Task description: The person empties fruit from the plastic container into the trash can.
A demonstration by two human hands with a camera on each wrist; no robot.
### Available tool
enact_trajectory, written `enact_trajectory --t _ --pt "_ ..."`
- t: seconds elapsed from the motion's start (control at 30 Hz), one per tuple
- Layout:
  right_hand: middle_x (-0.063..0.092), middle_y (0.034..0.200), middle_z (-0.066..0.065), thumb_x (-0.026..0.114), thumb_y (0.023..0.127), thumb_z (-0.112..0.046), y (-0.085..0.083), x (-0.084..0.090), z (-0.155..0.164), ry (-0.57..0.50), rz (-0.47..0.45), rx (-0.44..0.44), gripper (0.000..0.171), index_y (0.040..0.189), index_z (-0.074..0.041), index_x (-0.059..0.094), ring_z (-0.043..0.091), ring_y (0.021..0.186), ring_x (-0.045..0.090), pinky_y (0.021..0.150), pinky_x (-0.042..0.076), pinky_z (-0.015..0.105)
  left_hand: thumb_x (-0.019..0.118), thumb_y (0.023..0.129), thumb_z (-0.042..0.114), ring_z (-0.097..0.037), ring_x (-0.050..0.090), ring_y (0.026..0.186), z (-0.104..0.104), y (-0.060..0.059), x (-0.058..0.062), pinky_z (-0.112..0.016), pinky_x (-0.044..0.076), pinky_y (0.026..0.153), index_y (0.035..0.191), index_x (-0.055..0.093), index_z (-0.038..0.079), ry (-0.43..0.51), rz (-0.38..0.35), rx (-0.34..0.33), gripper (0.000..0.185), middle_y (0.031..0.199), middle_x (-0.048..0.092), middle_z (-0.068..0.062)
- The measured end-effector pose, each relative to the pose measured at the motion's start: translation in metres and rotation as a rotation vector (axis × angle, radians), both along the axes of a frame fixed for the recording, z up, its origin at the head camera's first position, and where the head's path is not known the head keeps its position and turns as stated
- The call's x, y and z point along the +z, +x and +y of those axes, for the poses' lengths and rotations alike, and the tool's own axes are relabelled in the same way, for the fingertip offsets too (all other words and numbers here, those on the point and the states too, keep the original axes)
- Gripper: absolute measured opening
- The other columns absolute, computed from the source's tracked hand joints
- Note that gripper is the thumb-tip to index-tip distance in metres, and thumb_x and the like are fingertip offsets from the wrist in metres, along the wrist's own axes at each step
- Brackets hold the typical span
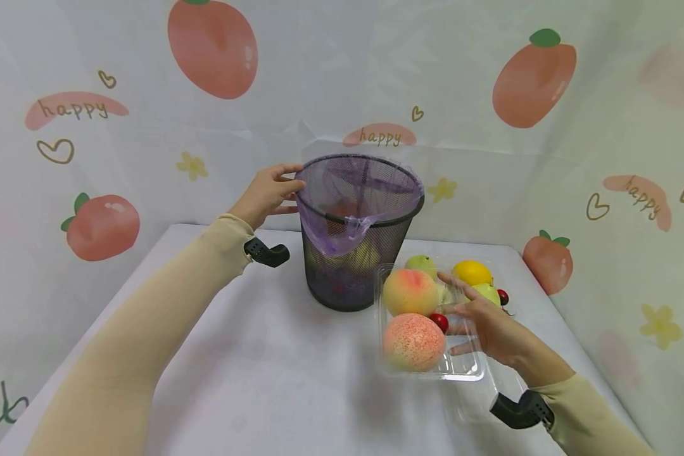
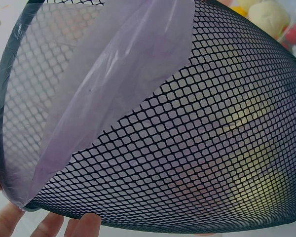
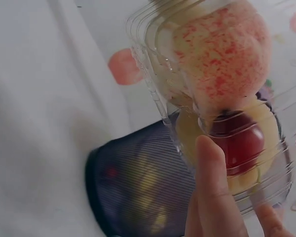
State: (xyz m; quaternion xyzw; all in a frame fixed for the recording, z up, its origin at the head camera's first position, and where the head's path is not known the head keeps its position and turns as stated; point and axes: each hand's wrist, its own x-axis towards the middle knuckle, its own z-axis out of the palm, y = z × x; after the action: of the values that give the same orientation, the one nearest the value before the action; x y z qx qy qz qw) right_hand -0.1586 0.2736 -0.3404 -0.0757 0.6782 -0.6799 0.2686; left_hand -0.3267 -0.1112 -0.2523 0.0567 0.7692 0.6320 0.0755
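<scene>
Fruit fills a clear plastic tray on a white table, just right of a black mesh wastebasket lined with a purple bag. The right hand holds the tray at its right side, thumb curled against the clear wall and fingers spread over the top. The two speckled peaches sit on the tray's left half, away from that hold, with a small red fruit right at the fingertips and green and yellow fruit at the far end.

The left hand grips the basket's far left rim, fingers curled over it. The left wrist view suggests the basket is tilted, though that is not certain.

Likely risks: the tray is thin and flexible, and its heaviest fruit lies on the side opposite the hold, so lifting it could make it buckle or tip, rolling peaches across the table. The bag's loose front fold could slip inward. A tilted basket could slide.
</scene>
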Motion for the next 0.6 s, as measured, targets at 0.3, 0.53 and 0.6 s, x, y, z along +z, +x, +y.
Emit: enact_trajectory --t 0.3,0.53,0.6 --pt "0.04 0.137 -0.007 0.03 0.099 -0.028 -0.007 0.019 0.022 -0.097 0.123 0.09 0.055 0.15 -0.044 0.016 0.026 0.111 0.065 0.08 0.059 0.037 0.058 0.096 0.018 -0.017 0.054 0.094 0.0 0.0 0.0 -0.041 0.053 0.097 0.147 0.043 0.02 0.005 0.0 -0.004 0.053 0.118 0.05 -0.003" --pt "0.052 0.137 -0.004 0.029 0.1 -0.031 -0.019 0.037 0.034 -0.265 0.128 0.205 0.053 0.15 -0.04 0.012 0.021 0.109 0.066 0.084 0.058 0.037 0.058 0.097 0.018 -0.017 0.054 0.093 0.0 0.0 0.0 -0.039 0.054 0.094 0.146 0.044 0.02 0.004 0.004 0.002 0.052 0.117 0.051 -0.002" --pt "0.054 0.136 -0.001 0.03 0.1 -0.03 -0.023 0.042 0.036 -0.313 0.125 0.222 0.053 0.149 -0.039 0.013 0.019 0.105 0.068 0.081 0.059 0.037 0.058 0.097 0.018 -0.017 0.054 0.093 0.0 -0.001 -0.001 -0.038 0.055 0.093 0.146 0.043 0.02 0.003 0.006 0.002 0.052 0.117 0.051 -0.002"
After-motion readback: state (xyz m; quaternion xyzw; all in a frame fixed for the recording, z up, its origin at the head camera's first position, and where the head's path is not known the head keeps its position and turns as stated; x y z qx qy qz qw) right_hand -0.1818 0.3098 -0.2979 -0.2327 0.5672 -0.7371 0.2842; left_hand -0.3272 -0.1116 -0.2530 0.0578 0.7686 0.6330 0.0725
